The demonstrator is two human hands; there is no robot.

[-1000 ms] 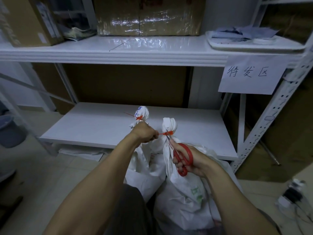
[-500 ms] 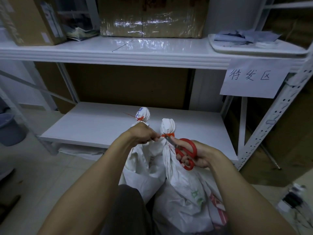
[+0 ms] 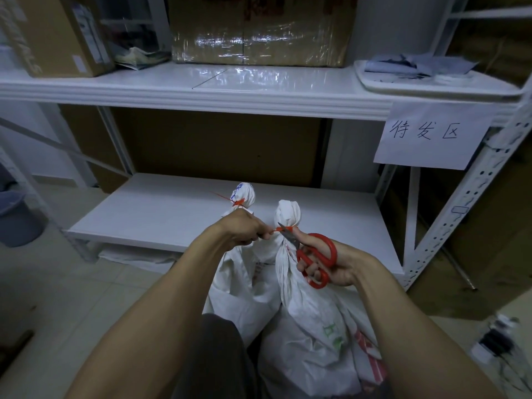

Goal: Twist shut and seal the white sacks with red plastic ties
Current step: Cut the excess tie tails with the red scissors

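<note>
Right now the fingers (image 3: 260, 236) of the left hand (image 3: 241, 228) are curled tight and pinching the free tail of the red tie (image 3: 280, 229), drawing it out level to the left of the near sack (image 3: 305, 298). Across from them, the right hand (image 3: 331, 263) has its fingers (image 3: 309, 267) threaded through the red loops of the scissors (image 3: 312, 254), curled around the handles; the steel blades point up and left, their tips touching the tie just beside the sack's neck (whether the blades are slightly parted or closed is hard to tell at this size).

That tie circles the twisted neck of the near sack, with a gathered knob of white fabric standing upright above it. Its body bulges below, showing green print and a red-striped patch on the right side. Just behind and to the left stands the far sack (image 3: 244, 197), its top also bunched and bound by a second red tie (image 3: 237, 202) whose long tail sticks out to the left. Both sacks sit on the floor (image 3: 72, 298), touching each other, in front of the low white shelf (image 3: 172, 214). Above, the upper shelf (image 3: 201, 90) carries a wrapped cardboard box (image 3: 259, 33) and a tray (image 3: 431, 84), and a handwritten paper sign (image 3: 429, 136) hangs from its right edge.
</note>
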